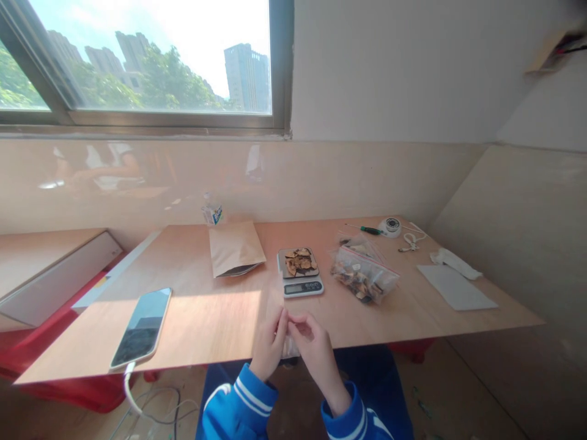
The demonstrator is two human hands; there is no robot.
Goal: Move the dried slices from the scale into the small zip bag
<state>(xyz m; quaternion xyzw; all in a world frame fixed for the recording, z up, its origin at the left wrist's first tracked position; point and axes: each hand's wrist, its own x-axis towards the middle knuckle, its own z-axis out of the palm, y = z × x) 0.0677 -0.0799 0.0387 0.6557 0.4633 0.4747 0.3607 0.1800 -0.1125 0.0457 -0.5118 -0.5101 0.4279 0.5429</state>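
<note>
The room was bare pale wall under a wide window (137,55), and the long plywood bench (206,318) carried a phone (142,327), a brown paper pouch (235,247), a zip bag of dried pieces (364,275) and a small scale (301,272) with a heap of pieces on it. At the near edge my left hand (269,345) and right hand (316,348) met, fingers (280,324) pinched on a small clear bag (290,347). I judged I was opening its mouth, which called for a firm grip on each lip and a gentle pull apart.

Bare table (206,318) before hands; scale (301,273) and bag (365,274) beyond.
</note>
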